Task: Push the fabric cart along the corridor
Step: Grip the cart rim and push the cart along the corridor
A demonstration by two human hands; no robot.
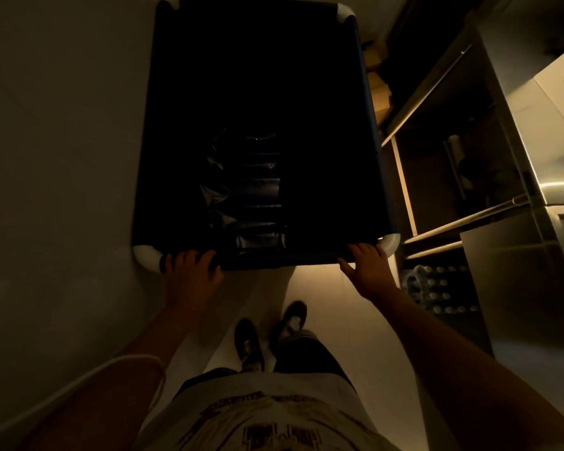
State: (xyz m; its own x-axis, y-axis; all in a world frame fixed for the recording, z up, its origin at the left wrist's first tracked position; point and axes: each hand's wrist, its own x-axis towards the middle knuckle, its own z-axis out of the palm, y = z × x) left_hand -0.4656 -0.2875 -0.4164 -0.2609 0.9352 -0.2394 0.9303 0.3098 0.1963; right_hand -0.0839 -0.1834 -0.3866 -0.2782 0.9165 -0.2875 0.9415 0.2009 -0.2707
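Wall: a plain pale wall runs along the left of the dark navy fabric cart with white plastic corner joints, close beside the cart's left side.
Cord: a thin pale cord loops over my left forearm, well behind the cart.
Left hand: my left hand sits on the cart's near rim just inside the near-left white corner; my fingers curl over the dark rail, gripping it.
Cart: the cart stands directly ahead of me on the pale floor, its long sides running away from me; the inside is mostly too dark to read.
Cart contents: crinkled shiny plastic-wrapped packs lie in a row in the nearer half of the cart, left of its middle; what they hold I cannot tell.
Feet: my dark shoes with pale patches stand on the floor behind the cart's near rim, between my two arms.
Right hand: my right hand is on the near rim beside the near-right white corner, fingers bent over the rail and thumb spread toward the middle, holding it.
Shelving: a metal shelf rack with pale rails stands just right of the cart.
Bottles: a wrapped pack of capped bottles sits on the floor under the rack, right of my right hand.
Steel cabinet: a brushed stainless-steel cabinet stands furthest right of the cart.
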